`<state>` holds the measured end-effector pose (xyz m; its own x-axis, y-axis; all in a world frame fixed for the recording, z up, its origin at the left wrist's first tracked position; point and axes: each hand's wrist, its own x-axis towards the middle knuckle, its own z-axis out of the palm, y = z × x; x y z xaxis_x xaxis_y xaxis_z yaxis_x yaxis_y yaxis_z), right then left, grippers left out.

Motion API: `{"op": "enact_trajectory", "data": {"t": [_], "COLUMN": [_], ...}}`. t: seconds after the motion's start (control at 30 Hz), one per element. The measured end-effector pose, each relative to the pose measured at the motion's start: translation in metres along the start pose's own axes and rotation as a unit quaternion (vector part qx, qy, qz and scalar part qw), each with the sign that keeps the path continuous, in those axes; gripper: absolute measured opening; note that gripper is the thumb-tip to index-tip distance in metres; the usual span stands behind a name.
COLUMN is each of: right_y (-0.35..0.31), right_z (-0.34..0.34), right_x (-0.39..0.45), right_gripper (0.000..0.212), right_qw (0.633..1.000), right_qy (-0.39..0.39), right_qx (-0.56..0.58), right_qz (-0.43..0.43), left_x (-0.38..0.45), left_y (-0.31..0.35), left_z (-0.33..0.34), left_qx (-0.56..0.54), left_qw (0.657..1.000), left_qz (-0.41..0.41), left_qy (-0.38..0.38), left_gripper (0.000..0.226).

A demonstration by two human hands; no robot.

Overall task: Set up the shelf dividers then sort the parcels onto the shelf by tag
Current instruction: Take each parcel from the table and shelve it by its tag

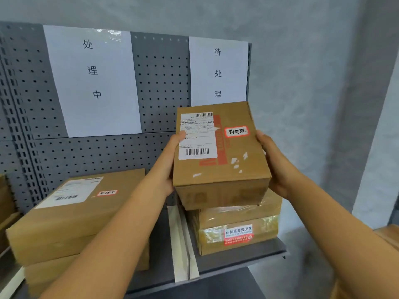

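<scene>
Grey pegboard shelf (248,258): two paper signs on its back panel. Left of white divider (183,244), large stacked parcels (71,216). Right of divider, taped parcel (237,229); above it, tagged parcel (218,154), clasped between left hand (170,165) and right hand (278,167).

There is one view only, from a wide-angle camera on the person's head. It faces forward and slightly down toward the grey shelf (241,258) and the pegboard back panel (159,83) behind it, standing close enough that both forearms fill the lower part of the frame. The shelf's front edge runs across the bottom, rising to its right corner, and straight lines bow toward the borders. With no second view, nothing is shared.
</scene>
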<state>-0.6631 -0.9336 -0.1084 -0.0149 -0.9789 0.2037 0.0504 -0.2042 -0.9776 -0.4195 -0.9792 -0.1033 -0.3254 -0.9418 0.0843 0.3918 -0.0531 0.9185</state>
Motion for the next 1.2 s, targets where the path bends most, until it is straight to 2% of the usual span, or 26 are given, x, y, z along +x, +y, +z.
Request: {"op": "enact_trajectory", "data": {"t": [0.13,0.33,0.43,0.5,0.53,0.6,0.67,0.7,0.8,0.87,0.93,1.0,1.1,1.2], "right_y": [-0.001,-0.001,0.000,0.001,0.002,0.008,0.016,0.020,0.032,0.035,0.035,0.033,0.029,0.026], "right_z": [-0.025,-0.056,-0.068,-0.078,-0.084,-0.097,-0.107,-0.110,-0.110,-0.104,-0.099,-0.097,-0.101,-0.105], "right_x": [0.032,0.074,0.092,0.104,0.110,0.122,0.133,0.138,0.146,0.149,0.154,0.159,0.171,0.177], "right_gripper": [0.061,0.076,0.059,0.040,0.040,0.052,0.061,0.063,0.079,0.090,0.088,0.080,0.078,0.068], "right_qw": [0.999,0.998,0.997,0.998,0.997,0.996,0.992,0.990,0.986,0.990,0.992,0.991,0.982,0.984], "right_qy": [-0.045,-0.049,-0.043,-0.042,-0.051,-0.075,-0.107,-0.124,-0.131,-0.085,-0.023,0.011,0.068,0.069], "right_qx": [0.008,-0.027,-0.056,-0.053,-0.046,-0.023,-0.004,0.003,0.011,-0.014,-0.046,-0.089,-0.168,-0.163], "right_qz": [-0.010,0.025,0.017,0.018,0.021,0.036,0.061,0.074,0.104,0.111,0.112,0.102,0.058,0.035], "left_x": [0.026,0.055,0.061,0.064,0.066,0.071,0.072,0.070,0.061,0.055,0.054,0.056,0.063,0.067], "left_y": [0.001,-0.011,-0.019,-0.022,-0.025,-0.029,-0.032,-0.034,-0.043,-0.048,-0.050,-0.051,-0.049,-0.048], "left_z": [0.017,0.052,0.066,0.073,0.074,0.074,0.066,0.061,0.050,0.044,0.039,0.038,0.038,0.037], "left_qx": [-0.029,-0.038,-0.015,0.032,0.067,0.131,0.179,0.197,0.237,0.271,0.302,0.323,0.345,0.354], "left_qw": [0.998,0.981,0.972,0.970,0.964,0.936,0.903,0.894,0.900,0.899,0.891,0.882,0.870,0.864], "left_qz": [-0.011,-0.051,-0.081,-0.071,-0.056,-0.018,0.022,0.038,0.064,0.071,0.079,0.088,0.103,0.118], "left_qy": [0.056,0.183,0.219,0.231,0.250,0.326,0.391,0.400,0.360,0.337,0.331,0.332,0.336,0.338], "left_gripper": [0.046,0.053,0.058,0.062,0.071,0.095,0.102,0.104,0.120,0.125,0.117,0.099,0.079,0.068]}}
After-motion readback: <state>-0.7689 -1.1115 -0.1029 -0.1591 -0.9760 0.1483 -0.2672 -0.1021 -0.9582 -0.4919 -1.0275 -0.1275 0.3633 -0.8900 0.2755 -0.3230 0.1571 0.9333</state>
